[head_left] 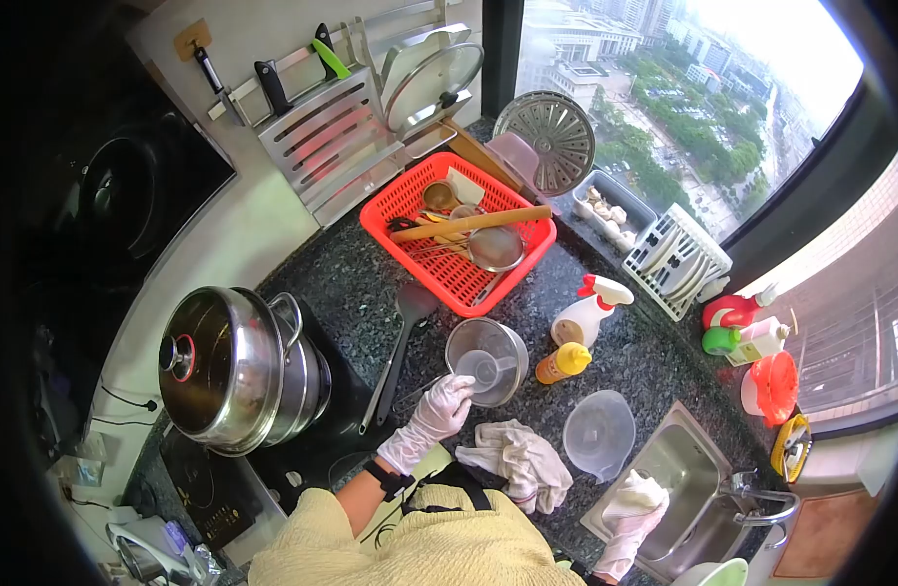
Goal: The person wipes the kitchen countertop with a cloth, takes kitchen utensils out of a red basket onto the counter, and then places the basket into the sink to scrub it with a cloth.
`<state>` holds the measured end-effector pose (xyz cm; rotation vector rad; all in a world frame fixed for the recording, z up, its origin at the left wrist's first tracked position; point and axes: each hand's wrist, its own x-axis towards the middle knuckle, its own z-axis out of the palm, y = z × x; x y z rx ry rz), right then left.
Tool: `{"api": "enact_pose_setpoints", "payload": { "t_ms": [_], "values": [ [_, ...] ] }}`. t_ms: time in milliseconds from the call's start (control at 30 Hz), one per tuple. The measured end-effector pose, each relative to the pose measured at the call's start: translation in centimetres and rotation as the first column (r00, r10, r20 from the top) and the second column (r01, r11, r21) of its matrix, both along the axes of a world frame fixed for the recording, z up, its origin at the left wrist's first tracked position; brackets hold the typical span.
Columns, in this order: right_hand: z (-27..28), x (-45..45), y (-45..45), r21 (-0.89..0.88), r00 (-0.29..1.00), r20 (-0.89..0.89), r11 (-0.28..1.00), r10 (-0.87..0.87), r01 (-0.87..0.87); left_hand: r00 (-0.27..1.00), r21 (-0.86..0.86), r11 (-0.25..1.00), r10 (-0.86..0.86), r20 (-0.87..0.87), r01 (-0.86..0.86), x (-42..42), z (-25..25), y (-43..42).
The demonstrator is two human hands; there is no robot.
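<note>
The round, see-through bowl (pixel 513 344) is sitting on the dark speckled stone surface (pixel 336 259); the thinly gloved left hand (pixel 445 403) is curling its fingers at the rim. The gloved right hand (pixel 632 510) is hovering beside the steel sink (pixel 685 469), fingers unclear.

No lettering, brand, number or sign can be read across the kitchen worktop (pixel 366 278). Markings on the label of a yellow-capped bottle (pixel 563 362), on the label of a pale pump bottle (pixel 757 344) near the window, and on the control panel of a dark cooktop (pixel 214 488) are too small and blurred to make out.
</note>
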<state>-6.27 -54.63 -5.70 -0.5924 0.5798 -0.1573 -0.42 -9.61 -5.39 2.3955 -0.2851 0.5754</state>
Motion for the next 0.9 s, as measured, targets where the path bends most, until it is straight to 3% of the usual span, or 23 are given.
{"api": "enact_pose_setpoints", "payload": {
  "t_ms": [133,233,333,400,433,500,567,633,667,733,800,900],
  "values": [
    [0.4,-0.4,0.4,-0.077,0.976,-0.171,0.989,-0.137,0.125,0.996,-0.041,0.999,-0.017,-0.089,0.014,0.7,-0.2,1.1],
    [-1.6,-1.1,-0.4,-0.059,0.996,-0.061,0.996,-0.071,0.068,0.981,-0.156,0.987,0.0,-0.196,-0.031,1.1,1.2,2.0],
    [-1.6,-1.2,-0.1,-0.131,0.981,-0.12,0.982,-0.155,0.14,0.981,-0.256,0.956,0.173,0.09,-0.145,4.7,3.4,3.6],
    [-7.8,-2.4,-4.5,-0.296,0.999,0.009,0.954,0.044,-0.039,0.931,-0.287,0.923,0.317,0.183,-0.258,9.0,4.8,5.8],
    [-8.3,-2.4,-4.9,-0.345,0.997,0.0,0.935,0.082,-0.077,0.899,-0.283,0.903,0.386,0.207,-0.323,11.5,5.2,7.1],
    [-6.9,-1.7,-3.7,-0.403,0.993,-0.076,0.909,0.086,-0.109,0.9,-0.24,0.873,0.436,-0.004,-0.424,16.8,6.0,9.2],
    [-2.3,-0.5,-0.3,-0.292,0.994,-0.111,0.956,0.001,-0.034,0.903,0.016,0.915,0.401,-0.156,-0.403,23.1,4.3,11.1],
    [0.3,-0.1,1.7,-0.031,0.991,-0.072,0.994,-0.109,0.107,0.913,0.159,0.936,0.344,-0.222,-0.314,28.3,1.7,11.3],
    [0.7,-0.3,2.2,-0.078,0.987,-0.088,0.989,-0.131,0.124,0.902,0.229,0.946,0.294,-0.318,-0.227,30.0,1.9,10.9],
    [1.1,-0.5,2.7,-0.176,0.976,-0.119,0.972,-0.181,0.159,0.861,0.215,0.948,0.306,-0.406,-0.235,33.1,0.9,10.2],
    [-3.0,-2.4,0.1,-0.482,0.998,-0.059,0.875,0.01,-0.037,0.827,0.241,0.919,0.388,-0.408,-0.312,37.2,-3.8,10.1],
    [-0.9,-2.4,1.4,-0.222,0.998,0.051,0.974,-0.042,0.052,0.746,0.508,0.833,0.478,-0.465,-0.217,39.1,-3.2,9.4]
  ]
}}
